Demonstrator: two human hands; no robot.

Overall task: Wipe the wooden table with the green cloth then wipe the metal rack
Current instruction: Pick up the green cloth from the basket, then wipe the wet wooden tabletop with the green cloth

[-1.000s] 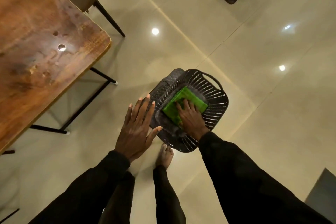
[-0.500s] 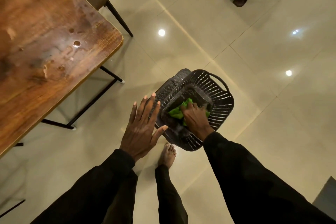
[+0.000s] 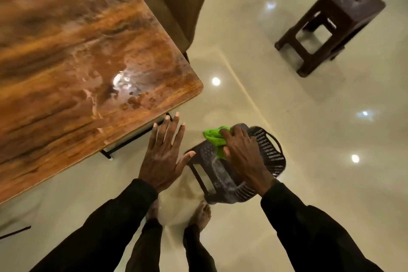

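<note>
The green cloth [image 3: 213,139] is bunched in my right hand [image 3: 242,157], which is lifted above the dark perforated rack [image 3: 269,154] standing on the floor. My left hand [image 3: 164,152] hovers flat with fingers spread, just left of the rack and below the table's corner, holding nothing. The wooden table [image 3: 84,68] fills the upper left; wet smears glisten on its top near the corner.
A padded chair [image 3: 178,2] stands at the table's far side. A dark plastic stool [image 3: 331,24] sits on the glossy tiled floor at upper right. My bare feet [image 3: 199,214] are directly below the rack. The table's black metal legs [image 3: 132,139] run under its edge.
My right hand gathered the flat cloth into a bunch and lifted it out of the rack. The view swung up and left, bringing the table corner closer.
</note>
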